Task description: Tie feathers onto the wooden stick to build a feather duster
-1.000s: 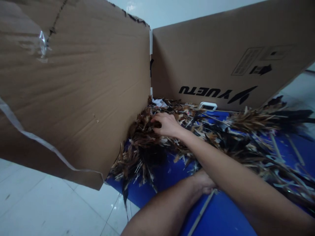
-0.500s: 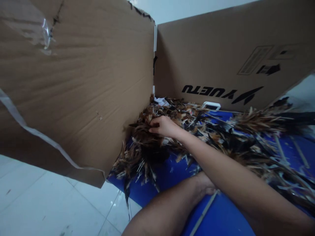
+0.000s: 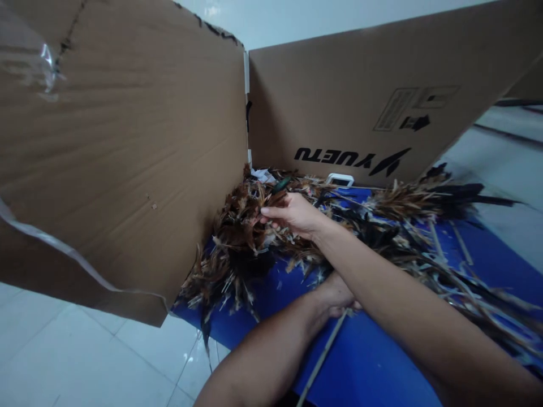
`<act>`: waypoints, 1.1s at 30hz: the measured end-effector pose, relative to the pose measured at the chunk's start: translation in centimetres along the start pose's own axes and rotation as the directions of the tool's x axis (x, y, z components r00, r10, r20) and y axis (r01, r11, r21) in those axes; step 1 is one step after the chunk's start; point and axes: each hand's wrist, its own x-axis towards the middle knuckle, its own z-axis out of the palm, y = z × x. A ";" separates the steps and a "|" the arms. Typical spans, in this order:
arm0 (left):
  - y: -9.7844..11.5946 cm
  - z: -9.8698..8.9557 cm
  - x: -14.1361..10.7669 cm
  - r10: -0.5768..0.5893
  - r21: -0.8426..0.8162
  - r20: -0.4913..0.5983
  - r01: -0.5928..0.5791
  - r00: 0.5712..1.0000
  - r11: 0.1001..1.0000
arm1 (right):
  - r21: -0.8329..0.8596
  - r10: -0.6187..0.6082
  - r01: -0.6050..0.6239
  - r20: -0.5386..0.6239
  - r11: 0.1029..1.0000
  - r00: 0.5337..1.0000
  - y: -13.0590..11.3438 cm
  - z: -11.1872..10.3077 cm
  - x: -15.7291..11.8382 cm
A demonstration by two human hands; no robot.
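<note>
Brown and black feathers [image 3: 237,226] lie in a heap against the cardboard at the left end of a blue surface [image 3: 365,350]. Over this heap my right hand [image 3: 297,215] pinches a brown feather between thumb and fingers. My left hand [image 3: 337,294] is lower, partly hidden beneath my right forearm, its fingers closed on a thin stick [image 3: 322,359] that slants down toward me. More feathers [image 3: 407,249] spread across the surface to the right of my right forearm.
Tall cardboard panels stand at the left [image 3: 127,141] and back [image 3: 339,102]. A small white-framed object [image 3: 340,180] leans at the back panel's base, and crumpled white paper [image 3: 263,176] lies in the corner. White floor tiles [image 3: 102,362] show at lower left.
The view has shifted, so things sit farther left. My right hand has risen slightly from the heap, with a feather now visible at its fingers. More of the stick shows below my left hand.
</note>
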 end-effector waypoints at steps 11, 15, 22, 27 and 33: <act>-0.9 -0.6 1.1 0.076 -0.002 0.190 -0.077 0.979 0.997 | 0.028 -0.093 0.099 -0.167 0.995 0.982 -1.8 -5.3 -7.2; -1.0 -0.6 1.1 0.098 -0.019 0.191 -0.096 0.977 0.995 | -0.040 -0.107 0.100 -0.331 0.994 0.937 -1.2 -7.8 -11.8; -0.9 -0.2 0.6 0.106 -0.021 0.258 -0.104 0.960 0.994 | -0.118 -0.027 -0.037 -0.499 0.992 0.866 2.6 -11.1 -17.9; -0.5 0.4 0.1 0.088 0.046 0.250 -0.103 0.964 0.994 | -0.082 0.016 -0.071 -0.542 0.994 0.840 5.0 -11.6 -18.5; -0.6 1.0 -0.2 0.106 0.125 0.241 -0.139 0.965 0.982 | -0.094 -0.022 -0.044 -0.603 0.995 0.797 6.9 -11.7 -17.9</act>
